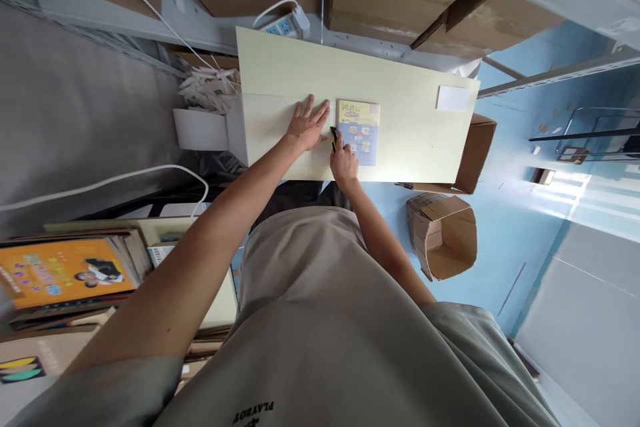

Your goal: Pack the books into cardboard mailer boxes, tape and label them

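Note:
A thin book with a yellow and blue cover (359,131) lies flat on the pale yellow table (410,140). My left hand (307,123) rests flat on the table just left of the book, fingers spread and holding nothing. My right hand (344,161) is closed round a small black and yellow tool (333,137), perhaps a utility knife, with its tip at the book's left edge.
A white card (453,98) lies at the table's far right. A power strip (286,23) sits behind the table. Open cardboard boxes (443,240) stand on the blue floor. A stack of books (65,277) lies at my left. A white bin of paper scraps (205,113) stands left of the table.

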Demonstrator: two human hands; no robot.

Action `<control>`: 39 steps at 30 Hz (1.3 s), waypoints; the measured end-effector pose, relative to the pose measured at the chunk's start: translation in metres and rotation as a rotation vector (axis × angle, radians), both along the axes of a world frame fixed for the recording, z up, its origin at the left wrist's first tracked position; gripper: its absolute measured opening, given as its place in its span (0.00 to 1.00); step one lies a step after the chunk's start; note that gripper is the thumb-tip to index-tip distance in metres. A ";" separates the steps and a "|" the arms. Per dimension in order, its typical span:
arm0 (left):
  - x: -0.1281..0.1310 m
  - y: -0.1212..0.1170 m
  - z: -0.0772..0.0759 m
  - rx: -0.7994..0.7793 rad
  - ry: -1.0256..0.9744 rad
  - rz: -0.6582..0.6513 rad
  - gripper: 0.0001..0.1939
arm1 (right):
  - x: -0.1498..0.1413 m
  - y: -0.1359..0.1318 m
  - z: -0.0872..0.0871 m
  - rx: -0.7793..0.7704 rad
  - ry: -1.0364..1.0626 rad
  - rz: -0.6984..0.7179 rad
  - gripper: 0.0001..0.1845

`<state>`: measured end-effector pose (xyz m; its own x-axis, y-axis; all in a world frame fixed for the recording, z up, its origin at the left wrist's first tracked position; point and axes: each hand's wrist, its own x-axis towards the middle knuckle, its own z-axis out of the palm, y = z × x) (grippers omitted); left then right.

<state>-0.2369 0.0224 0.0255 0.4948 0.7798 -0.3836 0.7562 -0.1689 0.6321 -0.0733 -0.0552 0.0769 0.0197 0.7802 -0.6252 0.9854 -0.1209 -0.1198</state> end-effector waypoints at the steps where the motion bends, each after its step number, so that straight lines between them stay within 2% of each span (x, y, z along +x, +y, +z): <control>1: 0.000 0.001 -0.001 -0.005 0.001 -0.003 0.62 | 0.000 -0.002 0.001 -0.007 -0.005 0.005 0.38; 9: -0.001 0.004 -0.010 0.007 -0.020 -0.008 0.68 | 0.000 -0.017 0.015 -0.046 -0.051 0.026 0.38; 15: -0.002 0.003 -0.011 0.015 0.004 -0.030 0.70 | 0.002 -0.022 0.017 -0.057 -0.076 0.059 0.40; 20: -0.001 0.004 -0.011 0.001 0.068 -0.031 0.66 | 0.003 -0.026 0.019 -0.064 -0.042 0.049 0.41; 25: 0.003 0.006 -0.007 -0.009 0.075 -0.031 0.72 | 0.003 -0.035 0.022 -0.084 -0.048 0.047 0.41; 33: 0.007 0.009 -0.001 -0.051 0.138 -0.030 0.75 | 0.007 -0.058 0.019 -0.095 -0.051 0.048 0.39; 39: 0.013 0.009 -0.004 -0.006 0.082 0.001 0.69 | 0.011 -0.075 0.012 -0.093 -0.046 0.056 0.39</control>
<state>-0.2235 0.0316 0.0217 0.4611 0.7777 -0.4274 0.8055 -0.1648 0.5693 -0.0623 -0.1304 0.0890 0.0084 0.7194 -0.6945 0.9951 -0.0744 -0.0651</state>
